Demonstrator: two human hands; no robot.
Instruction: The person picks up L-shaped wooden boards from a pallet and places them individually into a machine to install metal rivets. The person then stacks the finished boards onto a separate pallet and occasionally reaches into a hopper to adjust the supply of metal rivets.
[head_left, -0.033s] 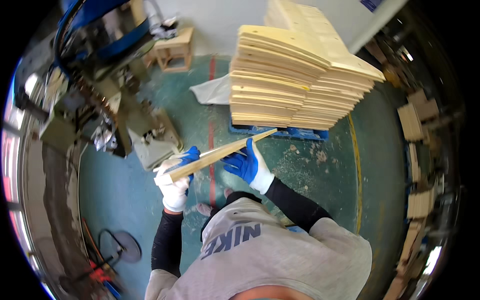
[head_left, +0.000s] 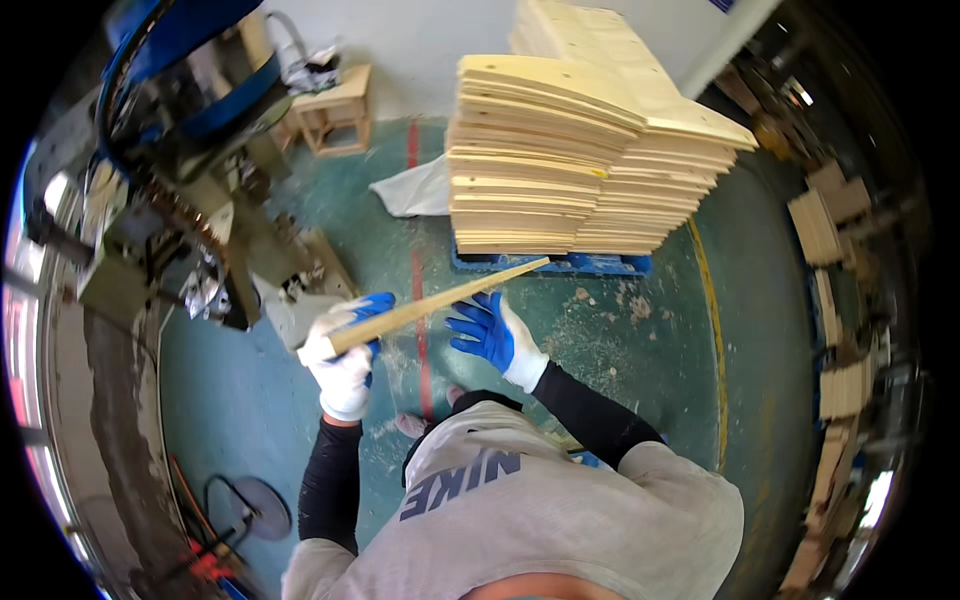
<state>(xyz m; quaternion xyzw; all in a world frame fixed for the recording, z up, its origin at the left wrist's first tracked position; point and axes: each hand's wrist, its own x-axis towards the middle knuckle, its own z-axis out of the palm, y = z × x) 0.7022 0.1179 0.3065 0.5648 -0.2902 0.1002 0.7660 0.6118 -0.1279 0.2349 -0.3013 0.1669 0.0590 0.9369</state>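
A long, thin wooden board [head_left: 430, 307] is tilted up edge-on in front of my body, its far end pointing right toward the stack. My left hand [head_left: 341, 362], in a white glove with blue palm and fingertips, is closed round the board's near left end. Just below the board's right half is my right hand [head_left: 497, 338] in the same kind of glove. Its fingers are spread with the palm up, and nothing lies in it. Whether a fingertip touches the board's underside is hard to tell.
Ahead, a tall stack of wooden panels [head_left: 540, 150] stands on a blue pallet [head_left: 600, 264]. To the left is a large machine [head_left: 215, 235] with hoses. A wooden stool [head_left: 335, 105] stands by the wall. More wood pieces [head_left: 846, 390] line the right side. A round disc [head_left: 265, 508] lies lower left.
The board and my left hand have shifted slightly up and left. My right fingers have opened wider and dropped a little away from the board.
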